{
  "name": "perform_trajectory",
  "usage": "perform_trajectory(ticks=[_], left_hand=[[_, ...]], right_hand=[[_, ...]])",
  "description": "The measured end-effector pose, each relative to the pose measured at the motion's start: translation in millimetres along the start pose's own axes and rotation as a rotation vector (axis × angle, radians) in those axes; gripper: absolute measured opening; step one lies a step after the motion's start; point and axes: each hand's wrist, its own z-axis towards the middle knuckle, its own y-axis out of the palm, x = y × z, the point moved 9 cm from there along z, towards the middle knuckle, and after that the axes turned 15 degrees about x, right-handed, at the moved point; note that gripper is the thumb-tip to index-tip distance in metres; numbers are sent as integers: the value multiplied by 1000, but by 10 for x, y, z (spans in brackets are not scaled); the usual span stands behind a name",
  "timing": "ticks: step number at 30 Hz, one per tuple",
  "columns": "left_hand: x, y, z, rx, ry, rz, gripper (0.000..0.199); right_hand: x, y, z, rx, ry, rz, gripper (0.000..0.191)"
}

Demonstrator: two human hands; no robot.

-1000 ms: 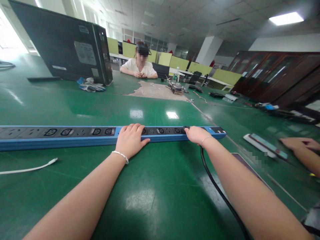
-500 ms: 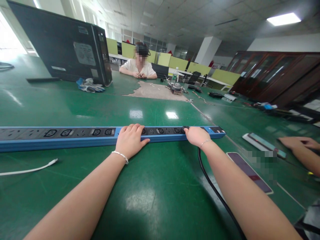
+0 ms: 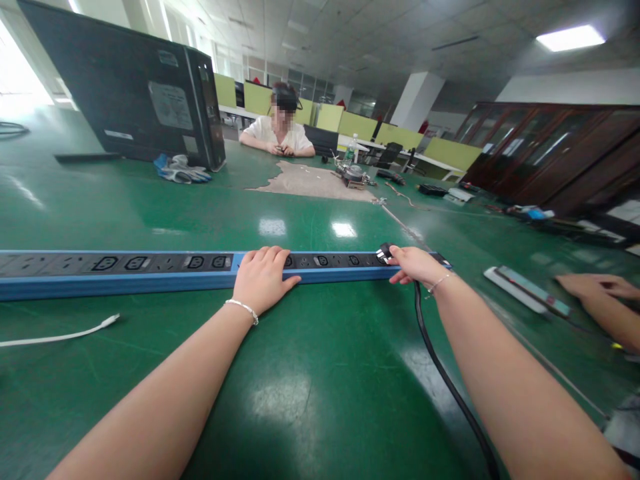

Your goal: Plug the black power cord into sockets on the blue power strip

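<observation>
A long blue power strip [image 3: 150,281] with black sockets lies across the green table. My left hand [image 3: 263,277] rests over its middle, fingers laid across the top and thumb along the near side. Near the strip's right end, my right hand [image 3: 415,265] grips a black plug [image 3: 385,251] between thumb and fingers. Metal prongs show on the plug, which is out of the sockets and tilted. A thick black cable [image 3: 437,360] runs from below my right hand toward the bottom edge.
A white cable [image 3: 75,337] lies at left. A black computer case [image 3: 150,93] and gloves [image 3: 181,170] are farther back. A person [image 3: 280,130] sits opposite. At right are a pale bar-shaped object [image 3: 515,290] and another person's hands [image 3: 595,287].
My right hand has moved right with the plug, whose prongs now show. The black cable has shifted right. The phone at right is no longer visible. My left hand stays on the strip.
</observation>
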Motion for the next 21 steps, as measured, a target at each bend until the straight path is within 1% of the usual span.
perform_trajectory(ticks=[2, 3, 4, 6, 8, 10, 11, 13, 16, 18, 21], left_hand=[[-4, 4, -1, -8, -6, 3, 50], [-5, 7, -1, -13, -7, 6, 50], [-5, 7, -1, -15, -7, 8, 49], [-2, 6, 1, -16, -4, 7, 50], [1, 1, 3, -11, 0, 5, 50], [2, -4, 4, -5, 4, 6, 50], [2, -5, 4, -3, 5, 9, 50], [0, -4, 2, -1, 6, 17, 49], [7, -4, -1, 5, 19, 24, 49], [14, -8, -2, 11, 28, 23, 49], [9, -8, -3, 10, 24, 22, 48]], right_hand=[[15, -18, -4, 1, 31, 95, 41], [23, -55, 4, 23, 46, 150, 40], [39, -119, 22, 66, 58, 197, 38], [105, -327, 81, 212, 75, 238, 36], [186, -577, 155, 380, 62, 171, 38], [246, -756, 244, 470, 28, 73, 42], [265, -812, 293, 488, 5, 3, 45], [299, -857, 388, 476, -32, -182, 48], [326, -802, 492, 406, -96, -460, 49], [345, -718, 534, 352, -139, -566, 49], [413, -566, 582, 253, -181, -651, 48]])
